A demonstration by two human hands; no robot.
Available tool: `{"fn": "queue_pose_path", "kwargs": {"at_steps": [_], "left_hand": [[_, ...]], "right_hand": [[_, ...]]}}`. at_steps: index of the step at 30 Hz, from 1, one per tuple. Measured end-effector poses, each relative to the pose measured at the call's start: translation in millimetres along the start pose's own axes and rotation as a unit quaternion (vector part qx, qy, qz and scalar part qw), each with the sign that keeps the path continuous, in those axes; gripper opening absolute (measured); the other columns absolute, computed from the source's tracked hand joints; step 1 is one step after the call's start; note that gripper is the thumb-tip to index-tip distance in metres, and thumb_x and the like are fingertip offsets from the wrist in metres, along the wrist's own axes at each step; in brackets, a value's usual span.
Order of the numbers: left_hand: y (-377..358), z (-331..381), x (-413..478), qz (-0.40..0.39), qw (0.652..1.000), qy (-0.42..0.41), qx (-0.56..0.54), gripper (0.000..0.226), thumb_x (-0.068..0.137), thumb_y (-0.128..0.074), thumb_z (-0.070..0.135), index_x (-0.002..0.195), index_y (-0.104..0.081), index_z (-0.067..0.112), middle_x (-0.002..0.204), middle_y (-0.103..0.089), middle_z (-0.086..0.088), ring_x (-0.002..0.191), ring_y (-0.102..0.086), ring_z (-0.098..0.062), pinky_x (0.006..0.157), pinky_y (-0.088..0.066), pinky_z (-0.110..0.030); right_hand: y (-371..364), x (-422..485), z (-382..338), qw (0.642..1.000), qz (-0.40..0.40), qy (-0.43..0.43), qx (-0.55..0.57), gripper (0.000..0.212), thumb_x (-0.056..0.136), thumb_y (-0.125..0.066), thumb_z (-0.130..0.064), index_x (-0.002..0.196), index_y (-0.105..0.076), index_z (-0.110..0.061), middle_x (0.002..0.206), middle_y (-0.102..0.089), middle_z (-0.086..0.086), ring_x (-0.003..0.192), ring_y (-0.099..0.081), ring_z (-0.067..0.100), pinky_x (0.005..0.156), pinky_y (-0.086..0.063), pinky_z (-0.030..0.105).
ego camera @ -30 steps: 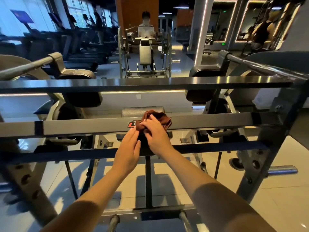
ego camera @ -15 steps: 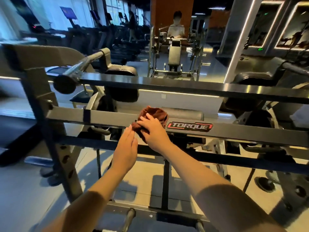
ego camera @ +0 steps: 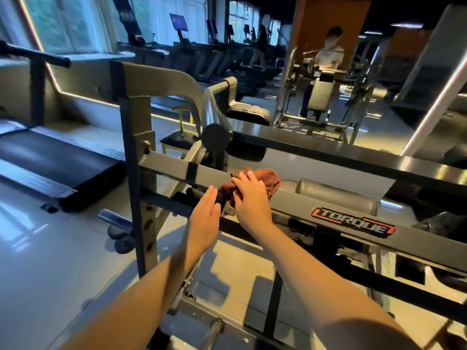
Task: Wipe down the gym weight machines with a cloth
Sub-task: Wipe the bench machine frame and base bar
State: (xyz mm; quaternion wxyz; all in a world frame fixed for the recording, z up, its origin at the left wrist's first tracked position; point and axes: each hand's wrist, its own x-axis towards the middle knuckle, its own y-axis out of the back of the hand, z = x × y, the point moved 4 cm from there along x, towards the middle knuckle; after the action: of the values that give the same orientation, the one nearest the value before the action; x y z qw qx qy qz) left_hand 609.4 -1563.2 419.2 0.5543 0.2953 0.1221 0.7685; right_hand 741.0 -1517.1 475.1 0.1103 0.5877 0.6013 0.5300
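Note:
A brown cloth [ego camera: 271,179] lies bunched on the grey crossbar [ego camera: 174,169] of a weight machine, left of the red TORQUE label [ego camera: 353,222]. My right hand [ego camera: 252,200] lies on top of the cloth and presses it against the bar with fingers stretched forward. My left hand [ego camera: 206,218] is held edge-on just left of the cloth, fingers straight and together, holding nothing; its fingertips reach the cloth's lower left corner. The part of the cloth under my right palm is hidden.
A grey upright post [ego camera: 137,173] with holes closes the frame on the left. A black handle knob [ego camera: 216,140] sticks out above the bar. A treadmill [ego camera: 50,157] lies at far left. A grey roller pad [ego camera: 336,195] sits behind the bar. A person [ego camera: 328,54] stands at a far machine.
Both hands and the cloth have slid left along the crossbar, off the TORQUE label and toward the left post. My view has turned left with them.

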Motion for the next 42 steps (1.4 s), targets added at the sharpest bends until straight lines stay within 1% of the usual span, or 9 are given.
{"fn": "queue_pose_path", "kwargs": {"at_steps": [4, 6, 8, 11, 15, 21, 34, 39, 42], "left_hand": [[28.5, -35.5, 12.8, 0.026, 1.0, -0.007, -0.013, 0.042, 0.106, -0.044, 0.032, 0.146, -0.049, 0.021, 0.139, -0.053, 0.011, 0.123, -0.05, 0.013, 0.104, -0.044, -0.016], [45.9, -39.8, 19.0, 0.014, 0.999, -0.009, -0.04, 0.028, 0.108, -0.045, 0.031, 0.132, -0.059, 0.033, 0.125, -0.065, 0.012, 0.115, -0.06, 0.003, 0.101, -0.049, -0.025], [65.8, -45.1, 28.6, 0.012, 0.998, -0.019, -0.061, 0.025, 0.109, -0.041, 0.022, 0.124, -0.061, 0.024, 0.122, -0.065, 0.009, 0.112, -0.06, -0.005, 0.102, -0.047, -0.026], [100.9, -64.9, 45.1, 0.008, 0.996, 0.016, -0.093, 0.032, 0.108, -0.035, 0.014, 0.132, -0.056, 0.021, 0.123, -0.06, 0.004, 0.114, -0.057, -0.013, 0.092, -0.044, -0.023], [134.4, -93.4, 52.2, -0.049, 0.989, 0.08, -0.111, 0.039, 0.111, -0.031, 0.026, 0.148, -0.043, 0.03, 0.118, -0.05, 0.014, 0.092, -0.051, 0.008, 0.069, -0.035, 0.0], [159.5, -132.9, 47.0, -0.104, 0.977, 0.091, -0.165, 0.034, 0.109, -0.039, 0.032, 0.142, -0.046, 0.034, 0.128, -0.053, 0.011, 0.116, -0.053, -0.006, 0.085, -0.043, -0.014], [143.1, -203.7, -22.0, -0.04, 0.942, 0.253, -0.217, 0.017, 0.106, -0.046, 0.033, 0.111, -0.062, 0.032, 0.111, -0.067, -0.003, 0.104, -0.064, -0.017, 0.093, -0.057, -0.039], [122.4, -231.6, -59.0, -0.025, 0.923, 0.324, -0.207, 0.027, 0.105, -0.042, 0.039, 0.101, -0.066, 0.027, 0.099, -0.07, -0.006, 0.095, -0.068, -0.021, 0.087, -0.061, -0.047], [115.3, -246.7, -74.2, -0.039, 0.918, 0.342, -0.199, 0.023, 0.108, -0.039, 0.036, 0.113, -0.059, 0.026, 0.102, -0.065, -0.001, 0.096, -0.064, -0.015, 0.082, -0.059, -0.035]], "right_hand": [[-27.2, 12.5, -30.3, 0.999, -0.012, 0.035, 0.024, 0.036, 0.097, -0.057, -0.011, 0.131, -0.064, -0.02, 0.141, -0.057, -0.002, 0.138, -0.04, 0.021, 0.117, -0.029, 0.046], [-44.9, 17.8, -49.9, 0.998, -0.018, 0.05, 0.026, 0.038, 0.094, -0.059, -0.008, 0.13, -0.066, -0.018, 0.137, -0.06, 0.001, 0.135, -0.044, 0.025, 0.113, -0.033, 0.045], [-66.4, 22.7, -72.2, 0.998, -0.023, 0.035, 0.04, 0.038, 0.094, -0.06, -0.005, 0.131, -0.065, -0.012, 0.139, -0.06, 0.009, 0.133, -0.047, 0.03, 0.112, -0.034, 0.04], [-101.0, 29.4, -110.6, 0.99, -0.051, -0.025, 0.126, 0.04, 0.095, -0.054, -0.002, 0.134, -0.061, -0.002, 0.142, -0.057, 0.017, 0.135, -0.047, 0.023, 0.113, -0.021, 0.009], [-133.4, 36.5, -141.1, 0.98, -0.025, -0.066, 0.188, 0.039, 0.094, -0.055, -0.005, 0.131, -0.065, -0.009, 0.133, -0.064, 0.009, 0.128, -0.054, 0.02, 0.112, -0.027, 0.012], [-159.5, 12.6, -164.4, 0.947, -0.013, -0.193, 0.257, 0.033, 0.103, -0.053, -0.018, 0.133, -0.063, -0.028, 0.127, -0.065, -0.009, 0.111, -0.054, 0.0, 0.102, -0.045, 0.021], [-218.4, -65.6, -169.8, 0.849, -0.11, -0.32, 0.406, 0.021, 0.107, -0.046, -0.031, 0.123, -0.06, -0.036, 0.114, -0.064, -0.013, 0.106, -0.063, 0.012, 0.092, -0.058, 0.038], [-253.1, -95.6, -157.7, 0.846, -0.134, -0.342, 0.387, 0.025, 0.106, -0.049, -0.026, 0.128, -0.061, -0.031, 0.117, -0.061, -0.009, 0.103, -0.059, 0.006, 0.076, -0.052, 0.016], [-272.9, -112.1, -149.7, 0.85, -0.133, -0.348, 0.372, 0.027, 0.104, -0.054, -0.021, 0.128, -0.063, -0.026, 0.113, -0.06, -0.011, 0.1, -0.056, 0.001, 0.074, -0.045, 0.008]]}}
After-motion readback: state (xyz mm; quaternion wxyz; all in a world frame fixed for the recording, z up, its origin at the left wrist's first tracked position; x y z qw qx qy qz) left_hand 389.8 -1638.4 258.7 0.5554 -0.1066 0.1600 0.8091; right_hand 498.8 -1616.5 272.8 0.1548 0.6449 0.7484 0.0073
